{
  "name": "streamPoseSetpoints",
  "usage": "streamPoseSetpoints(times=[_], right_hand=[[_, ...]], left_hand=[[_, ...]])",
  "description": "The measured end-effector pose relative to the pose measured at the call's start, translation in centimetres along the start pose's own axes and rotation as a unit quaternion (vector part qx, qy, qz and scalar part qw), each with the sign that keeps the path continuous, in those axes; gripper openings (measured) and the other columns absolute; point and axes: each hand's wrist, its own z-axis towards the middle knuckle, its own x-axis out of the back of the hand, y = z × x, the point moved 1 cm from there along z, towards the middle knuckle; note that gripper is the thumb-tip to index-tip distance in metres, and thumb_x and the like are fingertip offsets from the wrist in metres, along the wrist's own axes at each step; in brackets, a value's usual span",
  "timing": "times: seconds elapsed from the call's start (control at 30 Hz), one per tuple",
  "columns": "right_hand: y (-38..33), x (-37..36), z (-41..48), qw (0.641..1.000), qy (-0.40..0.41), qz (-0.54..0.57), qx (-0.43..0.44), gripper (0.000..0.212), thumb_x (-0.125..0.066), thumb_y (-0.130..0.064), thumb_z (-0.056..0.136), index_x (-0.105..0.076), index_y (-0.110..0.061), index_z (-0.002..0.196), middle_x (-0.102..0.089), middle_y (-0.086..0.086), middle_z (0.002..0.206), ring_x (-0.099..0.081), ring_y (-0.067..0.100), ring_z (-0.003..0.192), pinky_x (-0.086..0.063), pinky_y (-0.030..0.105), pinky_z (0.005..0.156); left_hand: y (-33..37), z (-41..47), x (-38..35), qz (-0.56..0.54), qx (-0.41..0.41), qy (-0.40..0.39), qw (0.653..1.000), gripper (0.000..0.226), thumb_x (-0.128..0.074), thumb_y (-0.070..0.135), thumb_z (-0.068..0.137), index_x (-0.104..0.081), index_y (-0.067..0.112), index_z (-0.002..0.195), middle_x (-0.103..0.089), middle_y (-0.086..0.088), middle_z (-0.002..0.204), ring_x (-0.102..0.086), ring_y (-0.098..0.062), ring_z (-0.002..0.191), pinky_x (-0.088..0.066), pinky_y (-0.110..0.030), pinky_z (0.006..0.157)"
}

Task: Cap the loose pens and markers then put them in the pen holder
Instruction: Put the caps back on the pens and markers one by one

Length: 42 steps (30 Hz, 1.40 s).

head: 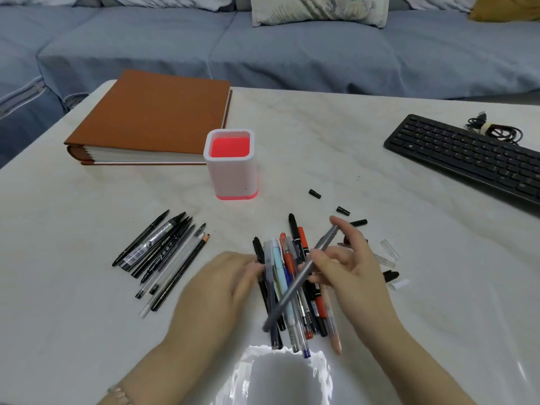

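Observation:
A white pen holder with a red inside stands empty on the pale table. A heap of pens and markers lies in front of me, and a second group of black and clear pens lies to its left. Loose black caps and clear caps are scattered to the right. My right hand holds a grey pen slanted over the heap. My left hand, blurred, rests at the heap's left edge with its fingers against the pens; whether it grips one is unclear.
A thick brown album lies at the back left, touching the holder's rear. A black keyboard and a coiled cable sit at the right. A blue sofa with cushions runs behind the table.

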Motion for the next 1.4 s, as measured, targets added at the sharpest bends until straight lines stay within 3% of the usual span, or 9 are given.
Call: streamPoseSetpoints(times=[0.1,0.23,0.33,0.5,0.7,0.93,1.17,1.33,1.4], right_hand=[[0.1,0.5,1.0,0.988,0.003,-0.146,0.048,0.048,-0.056,-0.012,0.087,-0.040,-0.040,0.123,-0.060,0.000,0.074,-0.058,0.006,0.062,-0.047,0.008,0.064],[0.4,-0.9,1.8,0.953,-0.029,-0.275,0.127,0.019,-0.054,-0.018,0.088,-0.056,-0.031,0.102,-0.059,-0.001,0.079,-0.054,0.006,0.067,-0.045,0.015,0.065],[1.5,-2.3,2.4,0.909,-0.058,-0.375,0.171,0.021,-0.050,-0.023,0.091,-0.059,-0.025,0.110,-0.057,-0.002,0.097,-0.051,0.011,0.079,-0.038,0.018,0.073],[2.3,-2.3,2.1,0.879,-0.083,-0.430,0.188,0.027,-0.051,-0.028,0.091,-0.060,-0.024,0.116,-0.051,-0.003,0.106,-0.052,0.013,0.095,-0.040,0.020,0.083],[2.1,2.1,1.6,0.884,-0.068,-0.425,0.181,0.019,-0.055,-0.023,0.088,-0.066,-0.024,0.104,-0.051,-0.011,0.095,-0.047,-0.008,0.077,-0.035,0.004,0.070],[2.0,7.9,2.7,0.858,0.002,-0.498,0.127,0.016,-0.058,-0.012,0.085,-0.068,-0.015,0.097,-0.050,-0.008,0.086,-0.054,0.011,0.075,-0.039,0.020,0.072],[2.7,9.3,4.3,0.828,0.035,-0.557,0.053,0.025,-0.054,-0.031,0.089,-0.064,-0.015,0.106,-0.051,0.001,0.098,-0.052,0.021,0.100,-0.038,0.028,0.073],[2.8,8.4,4.0,0.838,0.038,-0.539,0.080,0.019,-0.052,-0.026,0.090,-0.063,-0.011,0.095,-0.052,-0.001,0.090,-0.048,0.023,0.102,-0.045,0.032,0.077],[2.1,7.8,3.3,0.886,0.032,-0.450,0.102,0.011,-0.054,-0.023,0.089,-0.062,-0.016,0.092,-0.053,-0.011,0.079,-0.054,0.015,0.088,-0.051,0.036,0.070]], left_hand=[[-4.0,0.3,1.3,0.171,0.028,0.064,0.983,0.025,-0.045,0.016,0.081,-0.066,0.008,0.092,-0.067,-0.008,0.093,-0.061,-0.031,0.084,-0.048,-0.033,0.068],[-6.1,0.2,1.8,0.219,0.105,0.052,0.969,0.018,-0.056,0.005,0.081,-0.065,0.007,0.097,-0.064,-0.011,0.097,-0.057,-0.034,0.086,-0.047,-0.036,0.062],[-6.6,0.4,1.5,0.227,0.112,0.044,0.966,0.015,-0.059,0.004,0.080,-0.065,0.005,0.094,-0.063,-0.013,0.093,-0.055,-0.035,0.084,-0.044,-0.037,0.062],[-6.6,0.9,1.2,0.268,0.087,0.030,0.959,0.005,-0.069,0.005,0.073,-0.064,0.005,0.074,-0.058,-0.012,0.069,-0.055,-0.034,0.063,-0.040,-0.032,0.049],[-5.8,1.8,0.6,0.325,0.071,-0.015,0.943,0.022,-0.075,0.000,0.062,-0.055,0.006,0.061,-0.054,-0.010,0.061,-0.054,-0.031,0.054,-0.035,-0.029,0.040],[-3.6,2.2,0.0,0.240,0.066,0.018,0.968,0.012,-0.055,0.016,0.084,-0.056,0.007,0.076,-0.056,-0.009,0.077,-0.054,-0.028,0.072,-0.039,-0.033,0.055],[0.7,0.9,0.2,0.035,0.021,-0.005,0.999,0.012,-0.041,0.031,0.092,-0.042,0.025,0.081,-0.052,0.001,0.061,-0.047,-0.012,0.051,-0.033,-0.025,0.048],[1.3,0.2,-0.2,-0.039,0.022,-0.018,0.999,0.009,-0.046,0.030,0.090,-0.045,0.031,0.081,-0.058,0.006,0.069,-0.051,-0.009,0.068,-0.040,-0.024,0.056],[1.5,-0.1,-0.3,-0.064,0.019,-0.028,0.997,0.009,-0.048,0.028,0.089,-0.047,0.032,0.082,-0.059,0.012,0.077,-0.051,-0.004,0.068,-0.038,-0.018,0.055]])
